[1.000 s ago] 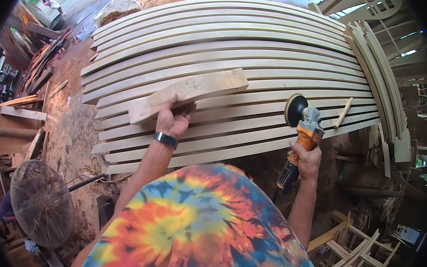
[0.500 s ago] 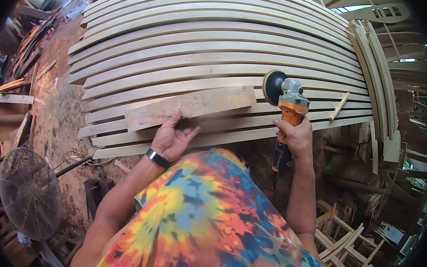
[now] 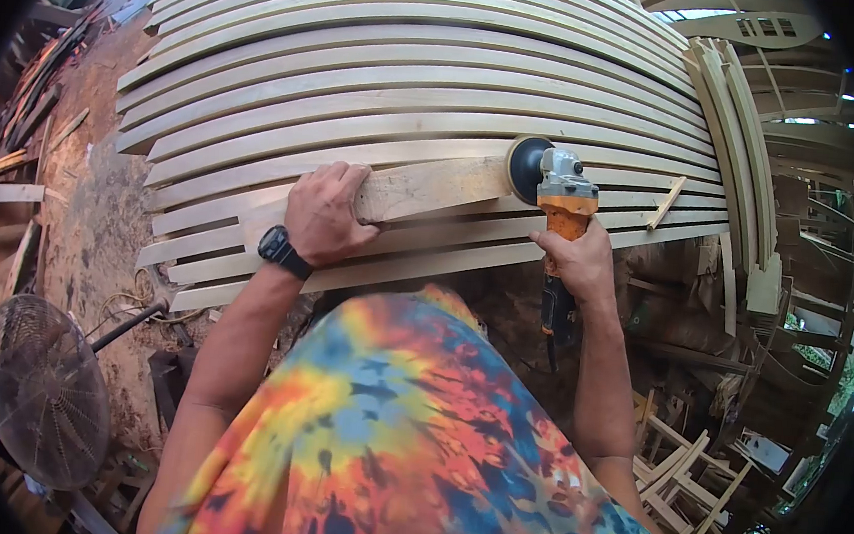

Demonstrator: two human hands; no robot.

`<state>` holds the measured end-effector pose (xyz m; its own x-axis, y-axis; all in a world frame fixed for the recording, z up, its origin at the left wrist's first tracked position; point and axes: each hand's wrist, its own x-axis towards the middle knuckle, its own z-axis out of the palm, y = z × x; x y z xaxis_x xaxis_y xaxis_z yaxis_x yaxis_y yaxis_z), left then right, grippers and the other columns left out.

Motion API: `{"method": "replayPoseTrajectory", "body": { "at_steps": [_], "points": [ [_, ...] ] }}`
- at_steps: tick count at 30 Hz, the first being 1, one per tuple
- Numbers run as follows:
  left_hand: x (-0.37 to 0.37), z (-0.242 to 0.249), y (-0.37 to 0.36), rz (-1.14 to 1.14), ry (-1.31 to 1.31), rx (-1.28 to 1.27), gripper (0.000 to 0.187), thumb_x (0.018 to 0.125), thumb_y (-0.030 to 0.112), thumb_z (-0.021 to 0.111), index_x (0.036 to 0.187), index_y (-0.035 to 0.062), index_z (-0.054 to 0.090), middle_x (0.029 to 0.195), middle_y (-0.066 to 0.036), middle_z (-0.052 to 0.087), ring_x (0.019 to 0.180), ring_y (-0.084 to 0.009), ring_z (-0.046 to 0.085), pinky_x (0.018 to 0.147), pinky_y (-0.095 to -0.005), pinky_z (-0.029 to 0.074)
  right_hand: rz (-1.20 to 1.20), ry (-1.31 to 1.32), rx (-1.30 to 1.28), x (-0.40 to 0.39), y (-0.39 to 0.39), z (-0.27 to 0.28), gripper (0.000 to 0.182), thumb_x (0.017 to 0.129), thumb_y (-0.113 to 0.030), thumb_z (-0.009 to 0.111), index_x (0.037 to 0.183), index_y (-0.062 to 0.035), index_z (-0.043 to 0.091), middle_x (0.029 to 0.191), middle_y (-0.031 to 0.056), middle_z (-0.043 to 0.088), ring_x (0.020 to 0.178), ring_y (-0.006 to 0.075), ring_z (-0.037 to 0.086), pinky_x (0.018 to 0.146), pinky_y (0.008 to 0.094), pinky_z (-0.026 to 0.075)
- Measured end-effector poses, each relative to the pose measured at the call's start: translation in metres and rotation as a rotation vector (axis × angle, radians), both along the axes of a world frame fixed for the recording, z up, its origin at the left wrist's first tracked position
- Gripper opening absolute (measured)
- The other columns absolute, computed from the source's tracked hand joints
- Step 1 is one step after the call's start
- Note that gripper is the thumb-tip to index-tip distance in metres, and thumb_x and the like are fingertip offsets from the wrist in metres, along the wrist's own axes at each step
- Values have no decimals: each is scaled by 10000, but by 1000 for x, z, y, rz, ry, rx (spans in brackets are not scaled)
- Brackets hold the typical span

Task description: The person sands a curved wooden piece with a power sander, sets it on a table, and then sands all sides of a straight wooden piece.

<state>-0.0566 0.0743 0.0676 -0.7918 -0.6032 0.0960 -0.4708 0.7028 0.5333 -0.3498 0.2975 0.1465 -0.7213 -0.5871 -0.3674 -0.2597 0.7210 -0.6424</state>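
My left hand lies palm down over the left part of a short wide board, its fingers wrapped over the far edge and the thumb at the near side. That board rests across long pale wooden slats laid side by side. With my right hand I grip the orange body of an angle grinder. Its round disc stands on edge at the right end of the board, touching it or very close.
A small wood strip lies on the slats at the right. Curved boards cross the slats' right ends. A round fan stands at lower left. Scrap wood is piled at lower right.
My left hand has turned from palm up under the board's near edge to palm down over its left part. The grinder has shifted slightly left, its disc now at the board's right end.
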Motion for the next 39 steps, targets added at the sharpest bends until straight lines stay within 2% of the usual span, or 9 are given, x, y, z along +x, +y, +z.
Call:
{"method": "replayPoseTrajectory", "body": {
  "at_steps": [3, 9, 18, 20, 21, 23, 27, 29, 39],
  "points": [
    [0, 0, 10, -27, 55, -49, 652, 681, 373, 868, 1226, 69, 679, 1082, -124, 690, 1018, -336, 663, 881, -466, 528, 27, 88, 39, 3, -1, 3, 601, 743, -313, 904, 1161, 57, 678, 975, 158, 760, 877, 250, 751, 830, 377, 589],
    [-1, -1, 11, -27, 92, -40, 711, 636, 349, 891, 1237, 39, 673, 1095, -141, 708, 1002, -350, 676, 861, -464, 549, -16, -37, 97, 11, -12, 19, 584, 743, -316, 892, 1143, 51, 674, 924, 168, 752, 825, 250, 752, 792, 385, 593],
    [-4, 1, 9, -25, 62, 42, 653, 672, 347, 878, 1218, 57, 668, 1037, -161, 714, 943, -364, 700, 820, -483, 570, 57, 90, 78, 14, -9, 7, 574, 748, -302, 892, 1151, 43, 673, 977, 182, 761, 891, 295, 754, 854, 415, 583],
    [-4, 0, 8, -28, 92, 31, 645, 674, 345, 876, 1213, 56, 668, 1032, -161, 717, 943, -363, 700, 821, -484, 570, 93, 151, 31, 14, -7, 3, 415, 795, -184, 875, 1093, 12, 664, 776, 43, 675, 614, 118, 627, 571, 307, 518],
    [-3, -1, 7, -28, 122, 17, 637, 676, 342, 873, 1207, 56, 668, 1028, -162, 721, 944, -363, 700, 822, -485, 570, 90, 154, 31, 13, -7, 4, 415, 795, -184, 875, 1093, 12, 664, 776, 43, 675, 614, 118, 627, 571, 307, 518],
    [-3, -1, 7, -31, 110, 27, 635, 676, 338, 870, 1208, 55, 668, 1028, -160, 722, 946, -362, 700, 825, -485, 569, 44, 58, 106, 8, -8, 9, 578, 747, -298, 893, 1158, 44, 672, 1012, 193, 766, 943, 308, 758, 880, 416, 582],
    [-3, 2, 7, -37, 98, 32, 626, 674, 328, 862, 1200, 53, 667, 1026, -154, 722, 952, -362, 699, 833, -482, 568, 22, 32, 119, 9, -9, 10, 573, 749, -291, 888, 1162, 42, 673, 1017, 195, 766, 952, 308, 757, 885, 415, 581],
    [-4, 2, 7, -41, 88, 35, 670, 658, 336, 881, 1216, 28, 671, 1053, -172, 729, 954, -376, 703, 838, -477, 572, 73, 57, 64, 7, -4, 0, 564, 752, -287, 884, 1155, 44, 672, 969, 174, 761, 872, 273, 753, 831, 402, 589],
    [-3, 5, 7, -46, 69, 31, 712, 651, 354, 899, 1229, -1, 683, 1074, -201, 738, 968, -389, 709, 850, -471, 576, 40, -6, 128, 10, -19, 15, 573, 750, -291, 868, 1168, 43, 662, 977, 171, 760, 876, 270, 752, 823, 389, 592]
  ]
}}
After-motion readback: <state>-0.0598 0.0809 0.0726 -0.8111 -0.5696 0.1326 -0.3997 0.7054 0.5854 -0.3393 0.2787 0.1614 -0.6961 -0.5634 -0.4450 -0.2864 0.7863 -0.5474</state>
